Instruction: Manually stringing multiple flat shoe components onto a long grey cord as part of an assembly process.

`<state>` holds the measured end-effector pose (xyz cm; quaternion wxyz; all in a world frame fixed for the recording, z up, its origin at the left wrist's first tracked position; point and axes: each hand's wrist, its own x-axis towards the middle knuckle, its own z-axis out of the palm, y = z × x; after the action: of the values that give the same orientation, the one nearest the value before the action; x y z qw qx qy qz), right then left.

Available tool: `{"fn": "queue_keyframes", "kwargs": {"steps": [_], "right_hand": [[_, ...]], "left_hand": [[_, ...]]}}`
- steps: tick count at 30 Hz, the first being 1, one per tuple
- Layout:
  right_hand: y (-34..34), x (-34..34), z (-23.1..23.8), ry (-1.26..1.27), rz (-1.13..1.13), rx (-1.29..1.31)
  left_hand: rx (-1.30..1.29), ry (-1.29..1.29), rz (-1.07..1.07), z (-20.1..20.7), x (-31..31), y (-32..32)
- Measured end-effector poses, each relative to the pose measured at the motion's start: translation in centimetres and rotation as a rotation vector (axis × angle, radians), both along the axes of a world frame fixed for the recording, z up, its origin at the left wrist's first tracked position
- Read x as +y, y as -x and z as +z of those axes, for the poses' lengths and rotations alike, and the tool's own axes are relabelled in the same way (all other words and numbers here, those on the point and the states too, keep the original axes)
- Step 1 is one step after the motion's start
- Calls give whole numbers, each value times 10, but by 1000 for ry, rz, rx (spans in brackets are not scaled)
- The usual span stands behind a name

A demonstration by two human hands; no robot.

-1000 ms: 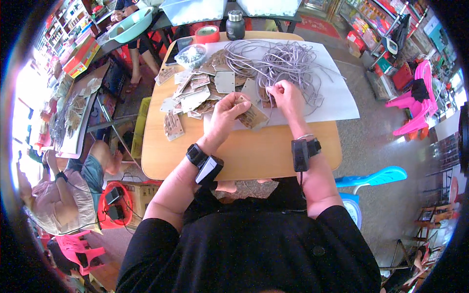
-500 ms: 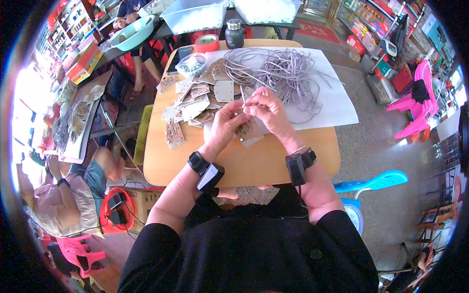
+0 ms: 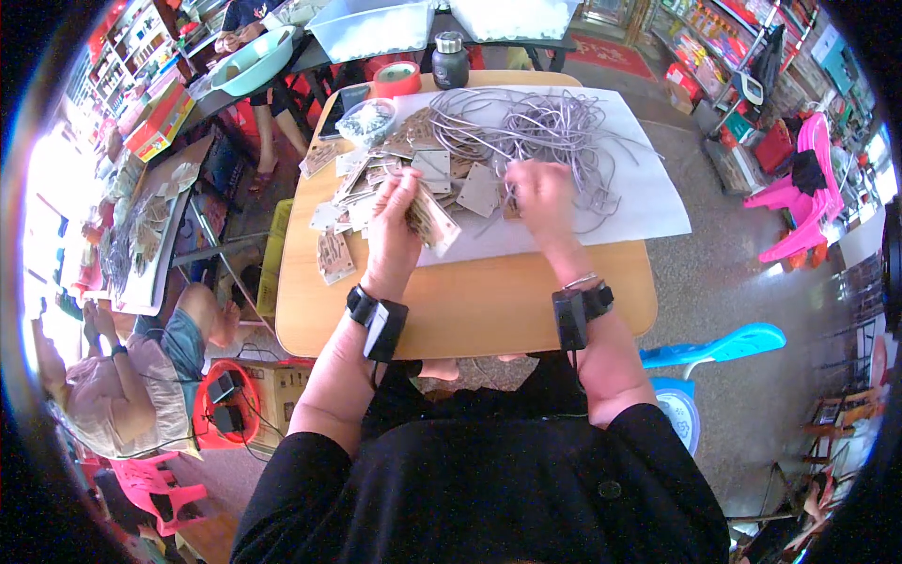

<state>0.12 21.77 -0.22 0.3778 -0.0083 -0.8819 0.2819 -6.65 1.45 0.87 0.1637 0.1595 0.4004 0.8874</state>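
Observation:
My left hand (image 3: 393, 211) is closed on a thin board tag (image 3: 430, 226), a flat brown piece with dark markings and a pale edge, tilted above the white sheet. My right hand (image 3: 541, 193) is smeared by motion at the near side of the tangled grey cords (image 3: 554, 127); its fingers look curled, but what they hold, if anything, does not show. Between the hands a pale square board tag (image 3: 479, 191) lies on the pile's right side. The heap of similar tags (image 3: 376, 179), pale and brown with small corner holes, spreads beyond and left of my left hand.
A clear bowl of small parts (image 3: 367, 122), a red roll of tape (image 3: 397, 79) and a dark flask (image 3: 450, 62) stand at the wooden table's (image 3: 470, 320) far side. Clear plastic tubs (image 3: 373, 30) are beyond. A blue chair (image 3: 719, 348) stands at right; a seated person (image 3: 122, 376) is at left.
My hands have moved apart: the left drew back left with the board tag, the right shifted right towards the cords. A pale square tag now shows between them.

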Motion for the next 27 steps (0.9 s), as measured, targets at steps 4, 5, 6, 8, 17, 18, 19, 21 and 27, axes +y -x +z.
{"fn": "queue_keyframes", "kwargs": {"steps": [4,5,6,8,17,18,19,21,27], "right_hand": [[-18,16,17,488,-251,355],[-20,24,19,358,-411,355],[-21,29,21,225,-577,352],[-13,20,28,-246,-738,436],[-7,-34,11,402,566,-127],[-8,-33,11,571,619,-197],[-9,-32,12,572,619,-196],[-10,-29,12,1089,641,-150],[4,16,-15,1783,704,-34]], "left_hand": [[-70,-78,89,-10,-5,23],[-72,-51,123,-11,-6,25],[-11,86,132,-4,-2,16],[151,302,112,-8,4,2],[775,954,-225,-16,14,-22],[789,928,-248,-13,14,-24],[790,929,-248,-12,15,-24],[731,814,-276,-11,20,-23],[895,894,-403,-14,19,-23]]}}
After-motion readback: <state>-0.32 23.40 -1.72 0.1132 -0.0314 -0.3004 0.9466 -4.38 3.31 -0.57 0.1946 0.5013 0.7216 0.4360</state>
